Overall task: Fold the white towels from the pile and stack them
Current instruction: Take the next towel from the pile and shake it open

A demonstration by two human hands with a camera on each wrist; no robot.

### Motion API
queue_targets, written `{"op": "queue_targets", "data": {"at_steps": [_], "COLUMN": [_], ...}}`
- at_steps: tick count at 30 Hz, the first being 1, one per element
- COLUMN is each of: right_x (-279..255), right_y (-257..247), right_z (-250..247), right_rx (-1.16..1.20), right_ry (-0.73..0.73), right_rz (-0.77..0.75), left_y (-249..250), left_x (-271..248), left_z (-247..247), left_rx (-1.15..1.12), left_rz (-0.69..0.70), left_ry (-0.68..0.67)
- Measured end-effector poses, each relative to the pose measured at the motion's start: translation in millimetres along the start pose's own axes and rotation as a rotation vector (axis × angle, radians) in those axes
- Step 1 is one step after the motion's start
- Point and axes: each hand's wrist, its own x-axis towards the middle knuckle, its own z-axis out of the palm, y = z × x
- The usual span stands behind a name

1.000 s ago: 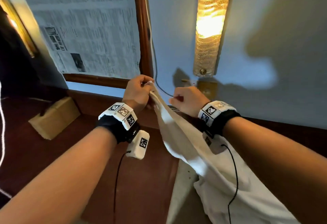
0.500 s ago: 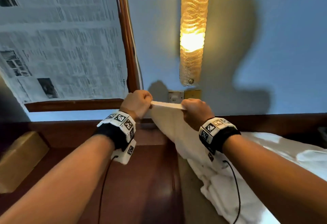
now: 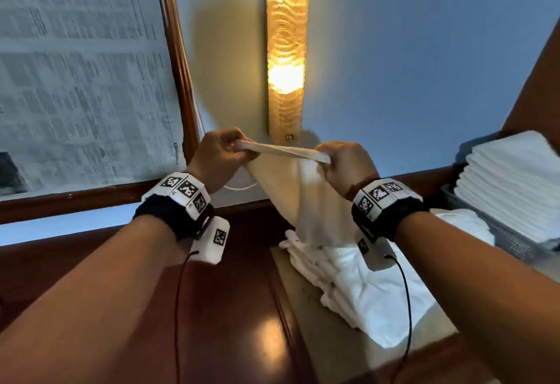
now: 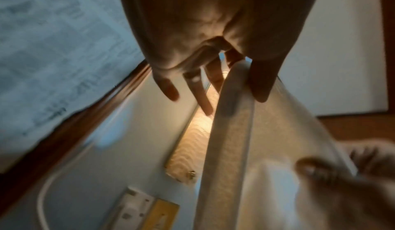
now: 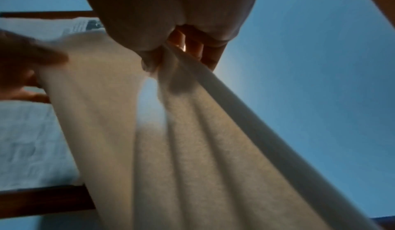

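While the left hand (image 3: 218,156) and right hand (image 3: 345,165) pinch its hem taut, the white cotton towel (image 3: 291,199) hangs. Its tail meets the crumpled white towel pile (image 3: 363,286); a folded white stack (image 3: 515,186) sits at three o'clock.

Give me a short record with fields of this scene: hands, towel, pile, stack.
left hand: pinches one end of the towel's top edge
right hand: pinches the other end
towel: held up, edge stretched between both hands, the rest hanging to the pile
pile: loose white towels below the hands
stack: folded towels, at right
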Motion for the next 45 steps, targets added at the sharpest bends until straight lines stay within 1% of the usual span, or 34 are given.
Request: {"op": "queue_targets", "data": {"at_steps": [2, 3, 5, 6, 8, 9, 10, 11, 13, 17, 20, 22, 23, 25, 27, 30, 32, 34, 36, 39, 40, 42, 43, 45], "right_x": [-12.4, -20.5, -40.2, -51.1, -71.8, -78.4, -82.0, -81.6, -71.2, -34.8, -13.9, -4.6, -1.5, -0.9, -10.3, -37.7, -57.4, -75.0, -94.2, -127.0, -134.6, -137.1, -132.7, -115.9], "right_y": [16.1, 26.2, 50.2, 61.5, 80.9, 88.8, 92.6, 95.9, 93.9, 69.7, 49.3, 38.6, 35.8, 41.1, 55.0, 72.1, 77.6, 87.1, 110.6, 153.4, 164.0, 167.6, 161.4, 136.7], "right_z": [4.1, 7.2, 14.9, 17.6, 20.0, 19.9, 16.9, 13.8, 4.6, -19.9, -49.2, -69.9, -78.3, -89.6, -95.1, -92.1, -79.3, -58.4, -31.8, -6.3, -3.5, -7.6, -11.8, -23.3], "right_rx": [-0.025, -0.028, -0.029, -0.038, -0.067, -0.063, -0.041, -0.002, 0.089, 0.284, 0.401, 0.406, 0.388, 0.328, 0.318, 0.413, 0.428, 0.41, 0.375, 0.327, 0.341, 0.406, 0.449, 0.528], "right_ry": [-0.042, -0.055, -0.087, -0.13, -0.249, -0.294, -0.308, -0.291, -0.195, -0.021, 0.095, 0.148, 0.152, 0.148, 0.138, 0.064, 0.006, -0.016, -0.057, -0.175, -0.176, -0.086, -0.024, 0.078], "right_rz": [0.07, 0.135, 0.316, 0.413, 0.546, 0.584, 0.612, 0.624, 0.569, 0.342, 0.175, 0.03, -0.008, -0.032, 0.0, 0.047, 0.02, 0.013, 0.106, 0.321, 0.394, 0.489, 0.486, 0.415], "left_y": [13.3, 20.2, 32.6, 36.3, 41.1, 42.1, 42.0, 40.3, 37.2, 46.6, 61.3, 74.3, 80.1, 91.4, 99.6, 103.7, 106.5, 109.2, 108.4, 102.8, 101.7, 100.7, 101.0, 105.7], "left_x": [-0.7, -2.1, -6.7, -8.4, -10.5, -11.2, -11.8, -11.9, -11.8, -5.1, 2.5, 4.7, 4.9, 3.7, 2.0, 3.8, 1.2, -5.3, -13.8, -24.1, -29.5, -40.0, -46.1, -56.3], "left_z": [5.1, 8.0, 9.6, 7.9, 3.0, 0.1, -2.2, -2.9, 2.1, 37.2, 72.9, 98.8, 112.0, 136.1, 152.3, 163.5, 169.2, 172.4, 165.7, 141.9, 135.2, 128.0, 126.9, 127.8], "left_rx": [-0.129, -0.165, -0.243, -0.255, -0.236, -0.21, -0.176, -0.144, -0.116, -0.09, -0.172, -0.272, -0.32, -0.364, -0.358, -0.339, -0.316, -0.26, -0.221, -0.231, -0.226, -0.274, -0.304, -0.328], "left_rz": [0.015, 0.021, -0.004, -0.014, -0.015, 0.006, 0.029, 0.045, 0.049, 0.053, 0.075, 0.072, 0.058, 0.026, 0.014, 0.001, -0.008, -0.03, -0.051, -0.105, -0.134, -0.176, -0.191, -0.218], "left_ry": [0.008, 0.02, 0.054, 0.083, 0.12, 0.121, 0.114, 0.098, 0.045, -0.089, -0.084, -0.079, -0.088, -0.116, -0.125, -0.087, -0.072, -0.066, -0.057, -0.002, 0.017, 0.041, 0.041, 0.049]}}
